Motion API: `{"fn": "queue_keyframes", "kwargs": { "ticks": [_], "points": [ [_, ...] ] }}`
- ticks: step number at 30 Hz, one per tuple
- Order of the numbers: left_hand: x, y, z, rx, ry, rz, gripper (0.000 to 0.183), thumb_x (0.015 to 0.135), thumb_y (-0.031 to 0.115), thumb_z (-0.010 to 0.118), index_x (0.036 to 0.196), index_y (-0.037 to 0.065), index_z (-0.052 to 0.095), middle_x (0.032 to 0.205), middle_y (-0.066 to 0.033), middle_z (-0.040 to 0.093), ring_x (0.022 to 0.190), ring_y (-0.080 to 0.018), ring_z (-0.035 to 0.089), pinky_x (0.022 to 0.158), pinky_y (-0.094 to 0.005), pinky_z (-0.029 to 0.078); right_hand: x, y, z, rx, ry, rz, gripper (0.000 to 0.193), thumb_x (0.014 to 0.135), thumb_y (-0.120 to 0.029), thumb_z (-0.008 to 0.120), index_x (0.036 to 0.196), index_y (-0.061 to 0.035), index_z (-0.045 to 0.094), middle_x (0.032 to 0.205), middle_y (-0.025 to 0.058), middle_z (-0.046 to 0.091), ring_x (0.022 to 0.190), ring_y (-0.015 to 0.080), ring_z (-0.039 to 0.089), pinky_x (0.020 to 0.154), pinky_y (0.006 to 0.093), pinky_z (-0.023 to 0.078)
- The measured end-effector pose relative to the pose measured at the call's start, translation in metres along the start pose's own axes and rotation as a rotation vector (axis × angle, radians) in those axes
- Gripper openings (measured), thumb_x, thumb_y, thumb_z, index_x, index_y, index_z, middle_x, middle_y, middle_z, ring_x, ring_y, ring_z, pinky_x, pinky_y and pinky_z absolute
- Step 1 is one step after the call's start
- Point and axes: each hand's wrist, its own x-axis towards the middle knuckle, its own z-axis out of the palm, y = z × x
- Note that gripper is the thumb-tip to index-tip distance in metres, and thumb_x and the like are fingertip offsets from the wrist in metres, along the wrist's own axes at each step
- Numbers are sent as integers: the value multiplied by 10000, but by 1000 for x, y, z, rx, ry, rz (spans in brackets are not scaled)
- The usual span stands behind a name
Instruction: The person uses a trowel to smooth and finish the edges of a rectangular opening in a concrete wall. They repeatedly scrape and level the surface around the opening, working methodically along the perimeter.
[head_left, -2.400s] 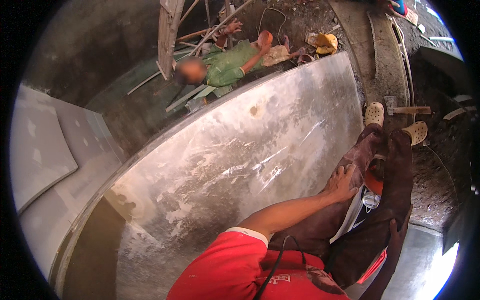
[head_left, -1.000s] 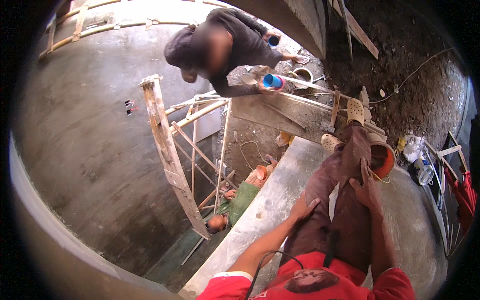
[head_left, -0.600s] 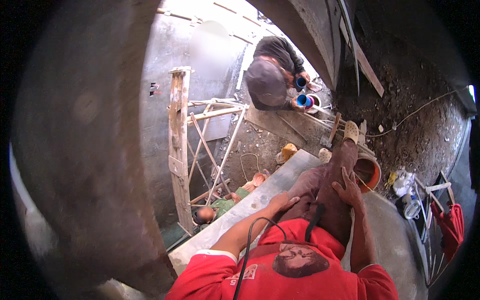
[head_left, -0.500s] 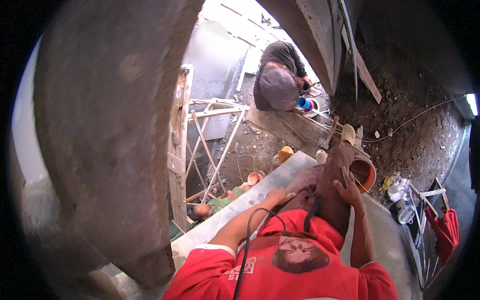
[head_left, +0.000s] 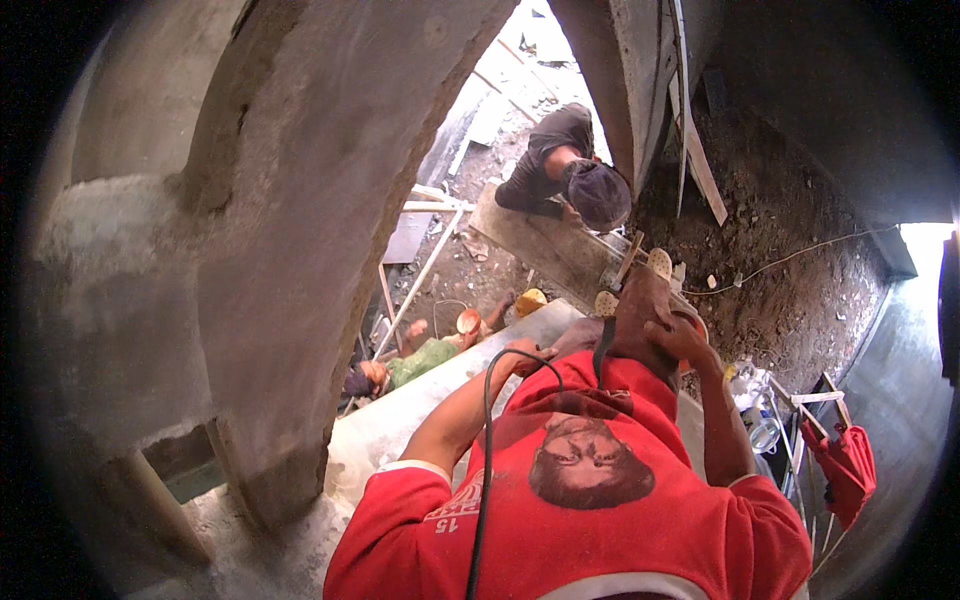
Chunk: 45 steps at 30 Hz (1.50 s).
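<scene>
The head view looks down on the hands (head_left: 682, 338).

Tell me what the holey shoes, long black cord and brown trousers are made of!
The holey shoes look like moulded rubber or foam: pale, matte, dotted with holes. The long black cord seems coated in plastic or rubber, bending in an even curve. The brown trousers look like dull cloth because they crease; fabric unclear.

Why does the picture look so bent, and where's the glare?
In the head view, the fisheye lens bends straight edges toward its black rim; glare whites out the gap above the dark-clothed co-worker and a patch at far right; the dirt floor lies dim, the red shirt brighter.
</scene>
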Motion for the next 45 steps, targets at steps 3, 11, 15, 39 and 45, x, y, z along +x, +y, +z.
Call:
{"fn": "queue_keyframes", "kwargs": {
  "ticks": [3,11,15,39,45],
  "points": [
    [-9,-3,0,-96,-35,81,817,939,780,490,922,22,795,860,-216,749,845,-364,732,785,-478,550,11,-25,-24,65,-16,13,658,1018,-487,640,1483,-26,573,1442,194,639,1364,299,580,1156,414,422],
    [-18,-19,10,-286,-70,165,653,939,712,592,976,93,796,823,-116,732,735,-232,683,656,-387,531,38,31,14,-279,313,8,549,961,-447,646,1299,-17,690,1161,232,744,1072,388,706,960,411,531],
    [-12,-33,19,-352,-23,265,574,940,678,643,1003,129,797,805,-66,724,681,-165,659,591,-341,521,20,-6,-14,-146,96,-117,475,982,-436,634,1034,30,715,868,125,728,819,238,691,763,430,532],
    [-225,78,-112,-804,447,695,598,1032,526,646,1320,2,658,1177,-81,710,1076,-168,649,939,-330,529,12,-579,-267,-1092,1052,-1358,386,1076,-269,593,1418,-94,632,1364,161,667,1286,339,612,1112,474,475],
    [-230,74,-110,-842,463,740,577,1044,485,644,1372,11,620,1191,-67,682,1073,-150,630,937,-316,522,28,-644,-266,-1260,521,-1417,356,1096,-199,537,1416,-71,624,1404,137,653,1303,323,602,1129,475,477]
  ]
}}
